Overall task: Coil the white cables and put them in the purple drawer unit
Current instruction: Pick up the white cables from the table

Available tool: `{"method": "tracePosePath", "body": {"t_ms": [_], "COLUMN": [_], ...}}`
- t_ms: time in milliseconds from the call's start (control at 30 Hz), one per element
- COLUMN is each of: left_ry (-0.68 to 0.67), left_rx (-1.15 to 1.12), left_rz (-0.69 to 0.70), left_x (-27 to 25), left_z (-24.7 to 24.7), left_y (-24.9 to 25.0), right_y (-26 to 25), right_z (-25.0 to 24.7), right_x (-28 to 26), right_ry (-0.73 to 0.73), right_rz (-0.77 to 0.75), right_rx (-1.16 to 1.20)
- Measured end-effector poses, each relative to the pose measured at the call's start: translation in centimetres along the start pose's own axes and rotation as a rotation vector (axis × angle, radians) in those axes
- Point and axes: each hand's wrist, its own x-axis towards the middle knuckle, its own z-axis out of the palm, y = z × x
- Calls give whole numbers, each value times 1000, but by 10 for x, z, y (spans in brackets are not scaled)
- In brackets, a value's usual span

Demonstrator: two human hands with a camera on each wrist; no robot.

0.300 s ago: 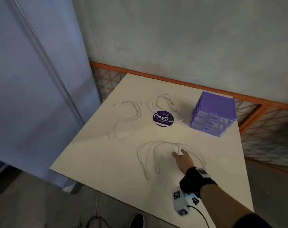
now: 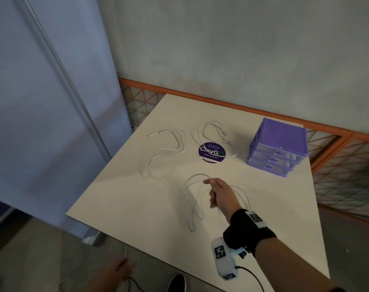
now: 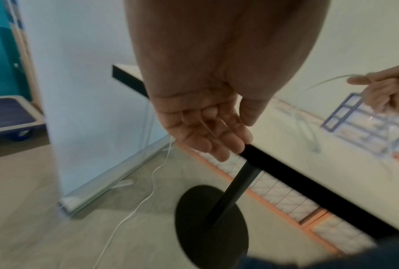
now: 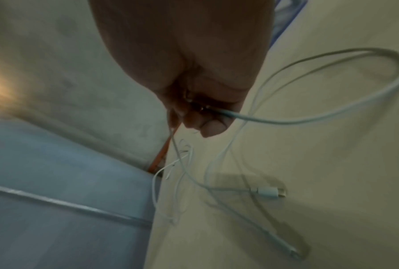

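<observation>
White cable (image 2: 197,197), thin and smooth, hangs in loose loops from our right hand (image 2: 220,193), which pinches it between thumb and fingertips above the near middle of the table (image 2: 137,197). Its two plug ends (image 4: 271,193) trail onto the tabletop below. The right wrist view shows the cord emerging from our curled fingers (image 4: 213,125) and sweeping in a wide bend.

Two more white cables lie slack farther back: one (image 2: 168,152) toward the left edge, another (image 2: 208,131) curling around and partly over a round purple sticker (image 2: 212,152). The purple drawer unit (image 2: 278,148), a boxy translucent plastic stack of shallow drawers, stands at the far right of the table, well apart from our hand.

Our left hand (image 3: 207,127) hangs below the near table edge, fingers relaxed and holding nothing. The tabletop is flat, matte and cream-coloured, on a black post with a round base (image 3: 211,223). An orange-framed mesh rail (image 2: 337,157) runs behind it, and a pale blue panel (image 2: 42,112) stands at left.
</observation>
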Motion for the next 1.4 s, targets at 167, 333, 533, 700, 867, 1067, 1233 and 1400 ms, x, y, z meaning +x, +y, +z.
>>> {"method": "tracePosePath", "body": {"t_ms": [167,333,533,700,867,1067,1233,1400], "left_ry": [83,61,-29,28,116,229,219,172], "left_rx": [-109,-237,-624,-871,-1024,-1001,-985,-962], "left_rz": [236,376,339,335,404,354,345,332], "left_x": [-4,-7,-2,12,25,48,66,80], "left_z": [-14,-21,-19,-31,-59,-96,-110,-112], "left_y": [86,176,219,219,217,217,219,220], "right_y": [-33,-49,-33,-16,-3,-23,-41,-47], "right_z": [19,25,12,3,10,53,103,141], "right_x": [-28,-52,-62,-55,-39,9,71,114], "right_ry": [-216,-368,-399,-383,-430,-512,-354,-408], "right_rz": [-33,-105,-71,30,150,235,168,167], "right_rx": [118,65,-42,-181,-320,-290,-283,-382]}}
